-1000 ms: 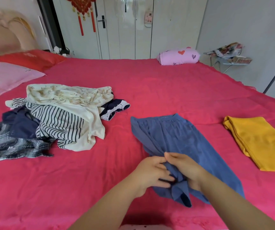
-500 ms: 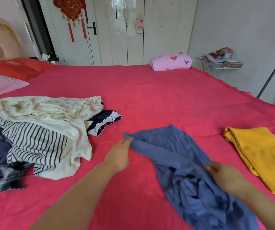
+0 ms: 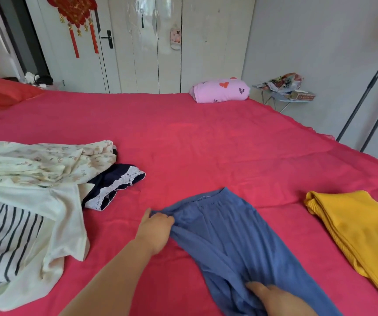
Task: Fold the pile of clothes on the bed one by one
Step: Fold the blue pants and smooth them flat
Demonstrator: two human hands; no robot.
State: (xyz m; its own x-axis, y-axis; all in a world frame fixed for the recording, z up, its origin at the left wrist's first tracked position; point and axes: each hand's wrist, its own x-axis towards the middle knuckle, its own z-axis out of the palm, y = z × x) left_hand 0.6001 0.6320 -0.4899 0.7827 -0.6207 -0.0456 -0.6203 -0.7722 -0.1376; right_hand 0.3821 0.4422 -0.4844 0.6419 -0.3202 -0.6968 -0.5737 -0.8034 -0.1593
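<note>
A pair of blue trousers [image 3: 224,242] lies on the red bed sheet [image 3: 206,137] in the lower middle of the frame, waistband toward the top and legs running off the bottom edge. The left hand [image 3: 156,229] is at the waistband's left corner, fingers curled round the cloth and holding it, and the fabric bunches into folds there. The right hand [image 3: 272,297] rests low on the trouser legs at the bottom of the frame. Its fingers seem to lie along the fabric, but I cannot tell whether they pinch a fold or only press, since the bottom edge cuts the hand off.

At the left of the frame sits the unfolded pile: a cream floral garment [image 3: 42,160] on top, a striped garment [image 3: 5,233] below it, and a navy lace-trimmed piece [image 3: 112,183] sticking out on the pile's right side (it lies nearest the trousers, though apart from them). At the right edge lies a folded yellow garment [image 3: 356,233], well apart from the trousers.

A pink pillow with hearts [image 3: 221,90] sits at the far edge of the bed, upper middle, in front of pale wardrobe doors [image 3: 160,42]. A red pillow [image 3: 1,92] shows at the upper left.
</note>
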